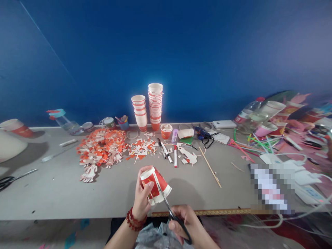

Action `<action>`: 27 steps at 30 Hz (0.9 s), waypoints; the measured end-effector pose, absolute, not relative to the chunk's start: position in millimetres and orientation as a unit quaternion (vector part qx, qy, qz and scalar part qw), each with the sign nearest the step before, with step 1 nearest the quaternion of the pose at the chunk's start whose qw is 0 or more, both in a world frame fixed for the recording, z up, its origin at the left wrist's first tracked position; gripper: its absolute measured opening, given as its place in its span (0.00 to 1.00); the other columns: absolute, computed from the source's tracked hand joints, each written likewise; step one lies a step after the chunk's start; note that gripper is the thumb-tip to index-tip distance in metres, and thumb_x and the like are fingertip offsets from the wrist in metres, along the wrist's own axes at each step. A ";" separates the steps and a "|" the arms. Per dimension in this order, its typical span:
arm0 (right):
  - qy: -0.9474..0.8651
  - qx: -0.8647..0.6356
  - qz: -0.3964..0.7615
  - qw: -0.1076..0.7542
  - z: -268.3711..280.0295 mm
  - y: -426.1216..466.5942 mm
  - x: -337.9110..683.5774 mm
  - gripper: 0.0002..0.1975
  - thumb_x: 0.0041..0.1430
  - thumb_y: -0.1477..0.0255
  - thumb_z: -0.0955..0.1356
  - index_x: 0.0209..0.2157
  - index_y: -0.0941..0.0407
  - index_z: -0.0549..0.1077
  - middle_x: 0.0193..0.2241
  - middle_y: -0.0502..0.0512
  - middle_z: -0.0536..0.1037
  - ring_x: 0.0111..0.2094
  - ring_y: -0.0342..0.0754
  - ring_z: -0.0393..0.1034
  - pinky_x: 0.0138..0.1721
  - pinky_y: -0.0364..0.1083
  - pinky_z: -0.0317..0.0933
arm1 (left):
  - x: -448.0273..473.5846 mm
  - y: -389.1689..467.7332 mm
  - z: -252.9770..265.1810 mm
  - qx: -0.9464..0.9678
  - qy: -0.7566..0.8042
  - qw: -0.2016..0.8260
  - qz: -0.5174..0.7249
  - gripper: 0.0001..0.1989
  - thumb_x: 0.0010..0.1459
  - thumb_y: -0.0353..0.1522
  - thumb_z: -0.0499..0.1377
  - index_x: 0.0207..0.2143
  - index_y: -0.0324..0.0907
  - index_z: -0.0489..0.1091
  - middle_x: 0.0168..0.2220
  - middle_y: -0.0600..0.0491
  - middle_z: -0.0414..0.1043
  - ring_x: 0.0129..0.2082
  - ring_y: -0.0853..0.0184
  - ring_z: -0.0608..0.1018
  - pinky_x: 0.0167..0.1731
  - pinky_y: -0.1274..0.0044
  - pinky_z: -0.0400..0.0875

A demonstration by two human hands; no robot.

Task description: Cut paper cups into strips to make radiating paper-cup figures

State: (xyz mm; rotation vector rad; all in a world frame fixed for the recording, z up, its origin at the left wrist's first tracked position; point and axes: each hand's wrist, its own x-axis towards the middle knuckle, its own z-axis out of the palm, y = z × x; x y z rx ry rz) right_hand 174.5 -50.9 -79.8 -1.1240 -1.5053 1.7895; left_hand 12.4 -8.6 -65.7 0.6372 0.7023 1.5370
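Observation:
My left hand (143, 193) is wrapped round a red and white paper cup (164, 183), which lies tilted on its side above the table's front edge. A slit runs along the cup's wall. In my right hand (187, 221) is a pair of scissors (178, 221) with black handles; its blades reach into the cup at the slit. Beyond the cup lie white and red paper scraps (142, 149) and a large pile of cut-out paper figures (102, 147).
Two tall stacks of paper cups (155, 107) stand by the blue wall. Markers (175, 157), a wooden stick (210, 167) and a glue gun (203, 133) lie mid-table. Cables, a power strip (303, 186) and craft clutter crowd the right; another scissors (15, 178) lies left.

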 end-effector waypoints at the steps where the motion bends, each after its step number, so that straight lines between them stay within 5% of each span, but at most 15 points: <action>1: -0.556 -0.424 0.662 0.269 -79.2 -51.3 174.4 0.35 0.39 0.35 0.65 0.17 0.55 0.59 0.10 0.43 0.58 0.10 0.36 0.52 0.13 0.37 0.42 | 12.5 -8.4 -65.4 0.278 0.304 0.621 0.667 0.29 0.51 0.36 0.66 0.54 0.48 0.60 0.40 0.50 0.74 0.35 0.62 0.79 0.36 0.72 0.75; 27: -0.539 -0.429 0.668 0.281 -74.0 -54.0 171.0 0.36 0.40 0.35 0.65 0.20 0.57 0.63 0.10 0.42 0.58 0.10 0.36 0.51 0.13 0.38 0.42 | 15.1 -11.1 -66.6 0.319 0.336 0.602 0.650 0.20 0.52 0.37 0.65 0.45 0.46 0.65 0.40 0.50 0.73 0.33 0.64 0.76 0.34 0.74 0.72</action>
